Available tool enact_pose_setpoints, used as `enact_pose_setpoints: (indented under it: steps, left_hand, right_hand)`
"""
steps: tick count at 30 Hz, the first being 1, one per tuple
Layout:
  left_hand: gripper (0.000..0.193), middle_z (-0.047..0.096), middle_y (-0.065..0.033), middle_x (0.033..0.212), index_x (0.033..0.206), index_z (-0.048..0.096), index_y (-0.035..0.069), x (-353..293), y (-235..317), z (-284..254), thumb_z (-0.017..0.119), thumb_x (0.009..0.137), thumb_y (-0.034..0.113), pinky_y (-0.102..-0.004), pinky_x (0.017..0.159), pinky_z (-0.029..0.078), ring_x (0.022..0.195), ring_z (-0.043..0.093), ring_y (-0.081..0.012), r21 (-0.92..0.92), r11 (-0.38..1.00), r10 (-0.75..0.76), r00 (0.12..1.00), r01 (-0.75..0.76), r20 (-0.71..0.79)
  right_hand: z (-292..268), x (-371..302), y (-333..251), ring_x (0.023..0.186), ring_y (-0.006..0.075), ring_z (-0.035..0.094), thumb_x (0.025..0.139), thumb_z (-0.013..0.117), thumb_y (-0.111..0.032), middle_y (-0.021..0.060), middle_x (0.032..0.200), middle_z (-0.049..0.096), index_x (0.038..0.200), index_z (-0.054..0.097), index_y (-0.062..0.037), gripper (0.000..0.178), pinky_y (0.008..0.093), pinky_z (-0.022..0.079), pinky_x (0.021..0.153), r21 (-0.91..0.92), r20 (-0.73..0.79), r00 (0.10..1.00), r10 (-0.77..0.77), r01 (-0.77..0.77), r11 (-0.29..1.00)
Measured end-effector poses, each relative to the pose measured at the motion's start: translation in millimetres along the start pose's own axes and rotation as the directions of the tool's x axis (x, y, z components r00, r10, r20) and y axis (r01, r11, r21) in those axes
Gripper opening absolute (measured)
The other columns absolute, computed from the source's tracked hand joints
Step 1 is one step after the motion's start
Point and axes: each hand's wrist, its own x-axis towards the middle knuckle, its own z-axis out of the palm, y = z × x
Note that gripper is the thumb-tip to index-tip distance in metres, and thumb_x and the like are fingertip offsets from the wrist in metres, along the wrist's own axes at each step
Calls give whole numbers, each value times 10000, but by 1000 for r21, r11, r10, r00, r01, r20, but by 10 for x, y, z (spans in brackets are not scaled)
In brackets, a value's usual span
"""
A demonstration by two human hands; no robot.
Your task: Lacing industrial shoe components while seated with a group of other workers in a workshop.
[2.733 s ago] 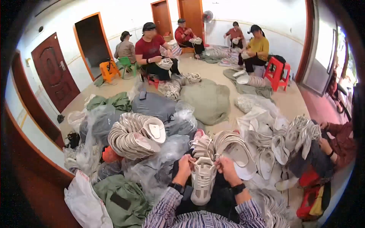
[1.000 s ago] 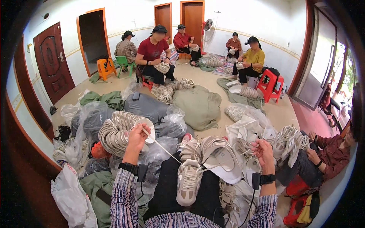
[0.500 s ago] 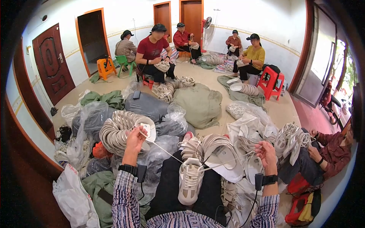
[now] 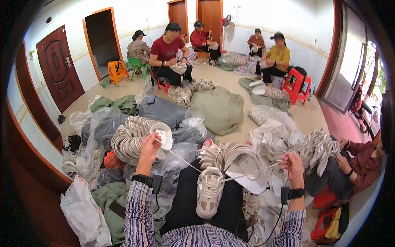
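Observation:
A beige-and-white sneaker rests on my lap between my thighs, its toe pointing toward me. White lacing crosses its front, and two lace ends run out to either side. My left hand is closed on one end of the shoelace, up and to the left of the shoe. Out to the right, my right hand pinches the other end, which stretches across in front of a stack of pale shoe uppers. Behind my left hand lies a long curved row of nested beige uppers.
Bagged bundles and clear plastic cover the floor at left, beside a green sack. A nearby person sits at the right edge with laced shoes. Several seated people work farther back, near red stools.
The view has shifted slightly, so the scene sits a little right and lower. The lace in my left hand sags a little more; both hands keep their hold.

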Motion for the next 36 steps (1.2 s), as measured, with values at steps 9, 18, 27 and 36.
enact_pose_setpoints:
  steps: [9,18,27,36]
  left_hand:
    - [279,602,-173,1021,1039,581,-24,-834,-1361,817,553,814,139,-343,848,437,968,571,-269,641,454,126,757,-619,641]
    - [248,571,-78,959,1073,530,11,-1360,-2114,77,445,851,84,-325,732,462,822,557,-183,629,746,-280,960,219,-1]
    - [340,560,-54,937,1117,473,-5,-1511,-2148,257,565,867,206,-262,661,448,777,531,-124,372,850,-376,924,373,-68]
    - [434,580,-147,850,928,539,-50,-1473,-2302,471,692,763,321,-328,682,453,782,550,-187,543,778,-353,935,317,-40]
  right_hand:
    - [1878,-39,1309,869,367,540,741,576,-120,181,909,576,925,617,-43,203,415,435,791,-497,670,663,-333,734,463]
    - [2381,471,1817,957,396,552,666,516,-4,258,969,593,1047,555,23,384,435,433,823,-713,687,688,232,578,396]
    - [2023,415,1408,843,131,580,661,507,86,46,889,646,965,638,7,341,253,457,782,-343,707,674,213,64,937]
    - [1473,559,1452,928,265,623,644,441,182,178,1006,627,963,587,22,386,358,516,838,-21,600,760,250,-298,954]
